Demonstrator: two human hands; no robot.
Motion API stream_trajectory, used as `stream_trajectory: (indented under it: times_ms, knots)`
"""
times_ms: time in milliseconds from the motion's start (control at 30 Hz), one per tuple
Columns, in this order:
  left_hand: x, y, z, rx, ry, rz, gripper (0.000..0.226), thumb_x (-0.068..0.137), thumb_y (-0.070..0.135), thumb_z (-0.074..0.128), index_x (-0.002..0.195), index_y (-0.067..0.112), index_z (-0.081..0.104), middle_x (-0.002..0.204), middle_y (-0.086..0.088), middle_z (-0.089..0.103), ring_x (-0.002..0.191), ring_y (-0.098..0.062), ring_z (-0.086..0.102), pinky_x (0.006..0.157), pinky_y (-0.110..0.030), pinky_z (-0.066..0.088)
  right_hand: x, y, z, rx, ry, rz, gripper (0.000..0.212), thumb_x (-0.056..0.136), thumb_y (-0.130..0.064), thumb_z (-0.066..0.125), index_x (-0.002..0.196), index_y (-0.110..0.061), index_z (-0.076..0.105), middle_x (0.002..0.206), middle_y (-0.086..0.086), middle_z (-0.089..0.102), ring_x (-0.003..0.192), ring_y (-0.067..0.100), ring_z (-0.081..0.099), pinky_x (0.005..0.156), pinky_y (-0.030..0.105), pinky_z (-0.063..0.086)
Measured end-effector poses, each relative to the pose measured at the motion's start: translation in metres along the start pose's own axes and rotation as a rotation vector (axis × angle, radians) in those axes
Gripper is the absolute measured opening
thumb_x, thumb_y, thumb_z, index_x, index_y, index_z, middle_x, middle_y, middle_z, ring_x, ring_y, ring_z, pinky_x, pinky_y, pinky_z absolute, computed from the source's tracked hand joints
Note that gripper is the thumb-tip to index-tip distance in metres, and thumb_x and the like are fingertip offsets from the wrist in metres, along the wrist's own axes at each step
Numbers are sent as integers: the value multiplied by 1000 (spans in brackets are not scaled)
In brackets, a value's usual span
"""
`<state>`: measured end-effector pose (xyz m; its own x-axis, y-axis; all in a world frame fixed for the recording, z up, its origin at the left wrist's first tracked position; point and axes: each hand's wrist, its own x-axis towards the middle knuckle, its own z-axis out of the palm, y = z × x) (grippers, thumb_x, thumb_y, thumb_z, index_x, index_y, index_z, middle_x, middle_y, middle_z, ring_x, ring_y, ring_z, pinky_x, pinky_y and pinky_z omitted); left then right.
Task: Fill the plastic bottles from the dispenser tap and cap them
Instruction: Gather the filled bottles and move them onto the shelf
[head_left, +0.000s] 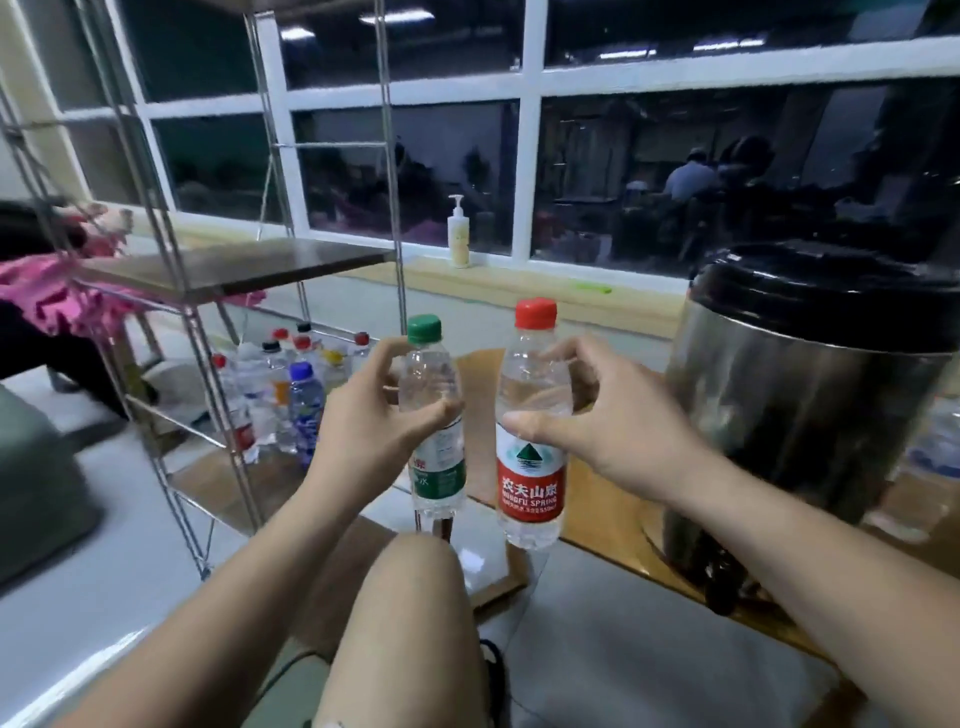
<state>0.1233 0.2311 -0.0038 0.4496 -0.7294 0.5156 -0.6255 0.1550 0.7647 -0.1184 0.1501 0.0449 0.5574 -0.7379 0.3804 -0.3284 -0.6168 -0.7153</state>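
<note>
Fingers of left hand (363, 415) clasp green-capped bottle (435, 415), right hand (597, 415) red-capped bottle (531, 421); loose one-handed grips risk a drop

Office pantry (steel dispenser (810, 410))

A low wooden board (597, 525) on the pale floor (104, 597) carries the steel dispenser (795, 405). Capped bottles (291, 395) crowd the floor beside a wire shelf (208, 270).

Beside the brushed, shiny metal dispenser (800, 415) with its glossy black plastic lid (831, 291), two clear smooth plastic bottles (532, 410) wear glossy labels.
</note>
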Motion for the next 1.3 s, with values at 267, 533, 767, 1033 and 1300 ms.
stream_trajectory:
  times_ms: [267, 533, 767, 1033, 1300]
  knots:
    - [40, -137, -28, 163, 218, -156, 76, 86, 47, 89, 150, 37, 50, 143, 9, 69, 127, -19, 67, 97, -47, 61, 84, 8, 144, 110, -141, 34, 56, 76, -51, 95, 118, -41, 60, 114, -19, 74, 100, 1, 71, 85, 33, 61]
    - [80, -240, -33, 211, 390, -369, 71, 94, 30, 82, 153, 35, 43, 140, -3, 70, 122, -29, 67, 88, -40, 52, 146, 40, 270, 197, -185, 69, 53, 81, -38, 94, 121, -38, 58, 112, -15, 74, 100, 6, 71, 91, 37, 60]
    - [108, -309, -29, 291, 562, -481, 67, 94, 23, 81, 150, 35, 46, 140, 1, 68, 124, -27, 66, 101, -54, 57, 186, 62, 347, 210, -214, 91, 63, 83, -35, 93, 133, -30, 55, 125, -5, 74, 112, 22, 70, 90, 40, 57]
    - [140, -348, -38, 267, 782, -508, 70, 97, 13, 79, 159, 23, 47, 142, -4, 64, 131, -24, 59, 99, -18, 38, 216, 80, 405, 231, -228, 81, 75, 91, -33, 87, 152, -38, 44, 150, -6, 62, 137, 22, 60, 111, 44, 52]
    - [116, -368, -22, 66, 814, -466, 60, 94, 18, 84, 142, 42, 59, 134, 10, 72, 122, -7, 70, 100, -29, 60, 239, 94, 428, 261, -310, 31, 81, 91, -43, 84, 158, -35, 39, 156, -11, 54, 142, 14, 55, 111, 44, 52]
